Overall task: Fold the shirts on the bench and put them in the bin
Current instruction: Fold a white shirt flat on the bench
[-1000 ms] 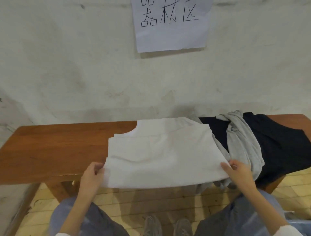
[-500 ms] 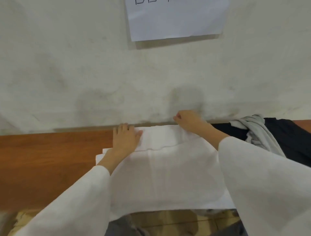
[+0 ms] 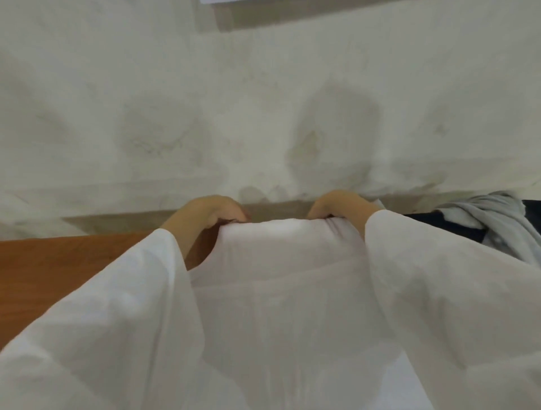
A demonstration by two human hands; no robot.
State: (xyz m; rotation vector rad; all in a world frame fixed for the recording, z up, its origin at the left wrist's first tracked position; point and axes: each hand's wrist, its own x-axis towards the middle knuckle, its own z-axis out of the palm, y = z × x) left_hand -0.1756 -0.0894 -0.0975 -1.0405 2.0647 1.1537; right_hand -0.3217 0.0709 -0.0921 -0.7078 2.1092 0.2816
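A white shirt (image 3: 281, 292) lies on the brown wooden bench (image 3: 58, 269), filling the middle of the view. My left hand (image 3: 205, 215) grips its far edge on the left, fingers curled over the cloth. My right hand (image 3: 342, 206) grips the same far edge on the right. That edge is raised off the bench between the two hands. Both forearms are in loose white sleeves. A grey shirt (image 3: 503, 222) lies crumpled at the far right on top of a dark navy shirt (image 3: 439, 224). No bin is in view.
A rough whitish wall (image 3: 263, 102) stands directly behind the bench. The lower edge of a paper sheet (image 3: 222, 1) shows at the top. Bare bench wood shows to the left of the white shirt.
My hands went from the shirt's near edge to its far edge a second ago, lay flat there, and now curl round it and lift it. The camera has moved closer.
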